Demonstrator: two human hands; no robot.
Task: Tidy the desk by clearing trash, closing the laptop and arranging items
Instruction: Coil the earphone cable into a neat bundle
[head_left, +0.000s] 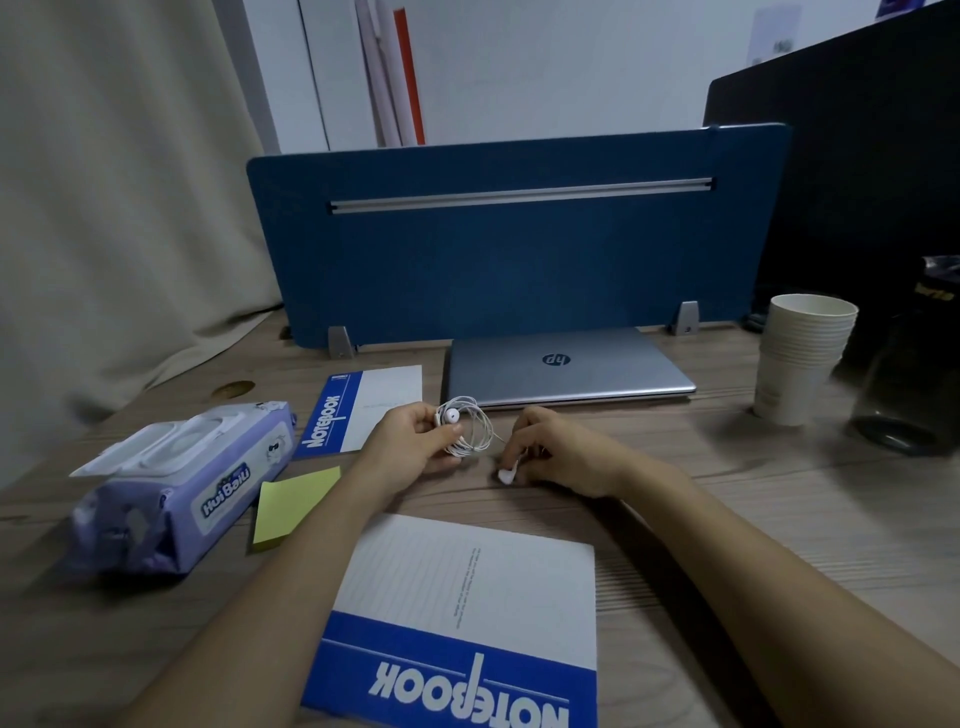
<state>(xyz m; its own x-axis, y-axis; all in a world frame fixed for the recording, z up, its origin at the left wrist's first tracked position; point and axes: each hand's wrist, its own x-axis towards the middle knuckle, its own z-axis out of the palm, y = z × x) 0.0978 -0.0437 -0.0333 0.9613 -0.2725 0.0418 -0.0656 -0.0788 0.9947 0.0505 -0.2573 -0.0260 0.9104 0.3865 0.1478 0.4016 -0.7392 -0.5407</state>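
Just one view here, a wide-angle head cam looking forward and down over the desk. It sits close above the person's forearms, with the near notebook almost under the lens. Farther off it faces the blue divider, with wall and curtain behind, edges bending.

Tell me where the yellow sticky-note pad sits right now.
In the head view, the yellow sticky-note pad lies flat on the desk's left side, between the wet-wipes pack and the left forearm, just below the far notebook.

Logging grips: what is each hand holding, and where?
Left hand holds the earphones by the coiled cable; right hand pinches the cable's free end.
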